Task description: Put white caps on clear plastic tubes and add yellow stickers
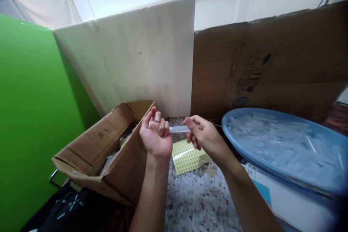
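A small clear plastic tube (179, 129) is held level between my two hands. My left hand (157, 134) is palm up, its curled lower fingers closed on the tube's left end, thumb and index finger raised close together. My right hand (202, 132) pinches the tube's right end between thumb and fingers. Just below the hands lies a yellow sheet (187, 157) with rows of small printed labels. To the right, a blue oval basin (231, 136) holds many similar clear tubes.
An open cardboard box (122, 174) with white items inside stands at the left, near a green panel (32, 108). White and brown cardboard walls rise behind. A white and teal package (288, 203) lies under the basin.
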{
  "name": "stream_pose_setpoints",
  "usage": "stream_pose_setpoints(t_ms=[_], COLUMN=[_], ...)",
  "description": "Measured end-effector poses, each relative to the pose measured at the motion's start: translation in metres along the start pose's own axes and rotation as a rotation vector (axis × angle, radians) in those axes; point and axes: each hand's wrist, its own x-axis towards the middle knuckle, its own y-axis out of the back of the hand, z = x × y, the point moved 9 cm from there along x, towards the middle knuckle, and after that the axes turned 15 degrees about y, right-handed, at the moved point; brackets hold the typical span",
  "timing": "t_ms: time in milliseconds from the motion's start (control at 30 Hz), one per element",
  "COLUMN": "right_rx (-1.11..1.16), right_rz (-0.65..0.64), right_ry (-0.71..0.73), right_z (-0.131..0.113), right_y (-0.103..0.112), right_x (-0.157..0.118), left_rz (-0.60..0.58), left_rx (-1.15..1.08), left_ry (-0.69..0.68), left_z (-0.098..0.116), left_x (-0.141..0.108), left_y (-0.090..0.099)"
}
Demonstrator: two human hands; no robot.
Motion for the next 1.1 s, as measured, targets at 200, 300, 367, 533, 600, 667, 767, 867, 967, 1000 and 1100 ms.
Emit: stream_pose_setpoints(t_ms=[200, 300, 367, 533, 600, 667, 767, 867, 967, 1000, 1100], right_rx=[-0.122, -0.12, -0.149, -0.101, 0.007, 0.129, 0.207, 0.094, -0.047, -0.079, -0.156], right_rz=[-0.05, -0.078, -0.08, -0.086, -0.12, -0.133, -0.036, 0.046, 0.028, 0.012, -0.061], right_ry=[0.17, 0.111, 0.101, 0.096, 0.021, -0.066, -0.053, 0.082, 0.132, 0.131, 0.122], right_z=[-0.028, -0.025, -0.023, -0.02, -0.014, -0.01, -0.015, -0.025, -0.028, -0.028, -0.028], right_y=[-0.001, -0.006, -0.007, -0.003, -0.001, 0.004, 0.024, 0.039, 0.036, 0.032, 0.02], right_x=[-0.001, -0.003, -0.003, -0.002, -0.004, -0.007, -0.005, -0.001, 0.0, 0.0, -0.001], left_rz=[0.022, 0.004, -0.004, -0.056, -0.119, -0.194, -0.203, -0.094, -0.026, -0.014, 0.013], left_rx=[-0.03, -0.006, 0.012, 0.092, 0.159, 0.204, 0.093, -0.11, -0.169, -0.159, -0.089], left_ry=[-0.019, -0.012, -0.006, 0.008, -0.032, -0.077, -0.104, -0.04, 0.006, 0.0, -0.023], left_z=[0.006, 0.005, 0.005, -0.002, -0.007, -0.016, -0.031, -0.047, -0.05, -0.047, -0.035], left_x=[0.0, 0.0, 0.0, -0.005, -0.012, -0.021, -0.027, -0.02, -0.014, -0.013, -0.013], left_y=[0.005, 0.003, 0.002, -0.009, -0.02, -0.034, -0.039, -0.026, -0.015, -0.012, -0.009])
